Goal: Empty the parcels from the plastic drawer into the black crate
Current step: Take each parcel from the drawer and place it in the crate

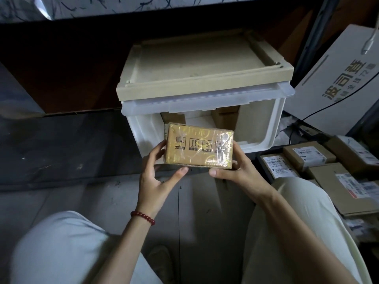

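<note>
The plastic drawer [264, 124] sits on the floor, boxes [225, 115] inside; labelled parcels [307, 158] lie piled at its right. Before it, a taped parcel [199, 145] is gripped by the left hand [158, 177] and right hand [235, 171], fingers [161, 147] curled round its ends.

The white carton [336, 48] leaning at two o'clock carries the only lettering that reads well: three big grey characters [344, 78], 波司登, turned on their side. A smaller grey line [354, 84] runs beside them, and of it only 全 can be made out with any confidence. The taped parcel [199, 156] at the centre bears a row of black handling pictograms [193, 145] in square frames under glossy tape, with yellow ornamental print around them. No words on it can be read. At four o'clock, the brown parcels [320, 173] carry white shipping labels [275, 163] with barcodes and fine print, all too small to read.
</note>
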The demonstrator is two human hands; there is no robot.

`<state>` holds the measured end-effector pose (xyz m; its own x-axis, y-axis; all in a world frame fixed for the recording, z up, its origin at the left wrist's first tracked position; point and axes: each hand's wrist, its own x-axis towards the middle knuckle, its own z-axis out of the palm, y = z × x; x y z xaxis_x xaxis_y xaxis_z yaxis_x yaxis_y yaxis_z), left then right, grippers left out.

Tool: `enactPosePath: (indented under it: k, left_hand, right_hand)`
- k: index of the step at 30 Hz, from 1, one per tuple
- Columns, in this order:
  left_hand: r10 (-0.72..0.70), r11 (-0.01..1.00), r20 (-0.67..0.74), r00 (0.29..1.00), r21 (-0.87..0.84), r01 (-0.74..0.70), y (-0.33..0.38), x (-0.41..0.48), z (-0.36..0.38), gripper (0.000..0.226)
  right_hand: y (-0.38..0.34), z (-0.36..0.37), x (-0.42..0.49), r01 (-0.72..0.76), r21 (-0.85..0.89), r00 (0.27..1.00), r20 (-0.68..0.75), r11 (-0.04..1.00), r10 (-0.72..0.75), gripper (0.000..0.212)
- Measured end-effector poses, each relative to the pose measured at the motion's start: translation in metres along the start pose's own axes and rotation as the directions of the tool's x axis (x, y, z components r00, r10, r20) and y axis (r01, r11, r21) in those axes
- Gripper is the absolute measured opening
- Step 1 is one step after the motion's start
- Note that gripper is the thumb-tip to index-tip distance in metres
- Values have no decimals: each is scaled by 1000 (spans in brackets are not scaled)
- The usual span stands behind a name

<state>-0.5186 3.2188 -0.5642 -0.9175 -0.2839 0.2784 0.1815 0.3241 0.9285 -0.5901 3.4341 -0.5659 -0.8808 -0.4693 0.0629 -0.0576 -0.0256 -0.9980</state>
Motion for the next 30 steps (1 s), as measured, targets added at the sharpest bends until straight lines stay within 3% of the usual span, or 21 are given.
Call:
enactPosePath:
  k: [6,10,17,20,25,30]
  left_hand:
    - [54,995,-31,998,-86,-57,15,9,-1,71]
    - [89,982,-2,996,-169,-88,34,18,8,74]
    - [203,947,72,977,-270,-176,82,30,64,81]
    - [261,925,145,954,-320,-205,109,40,99,70]
    - [260,923,400,879,-370,-105,147,55,170,65]
    - [212,961,607,766,-270,-52,172,38,255,67]
  right_hand:
    - [-2,1,-3,18,-72,999,-45,997,-21,76]
    - [-18,-1,-7,33,11,998,-62,999,-32,78]
    - [-57,-52,-32,164,1,959,-237,987,-159,86]
    - [-71,-82,-50,192,2,922,-343,981,-180,83]
    - [-87,-132,-87,234,42,763,-628,971,-156,65]
    - [-85,-179,-143,100,115,549,-835,988,42,58]
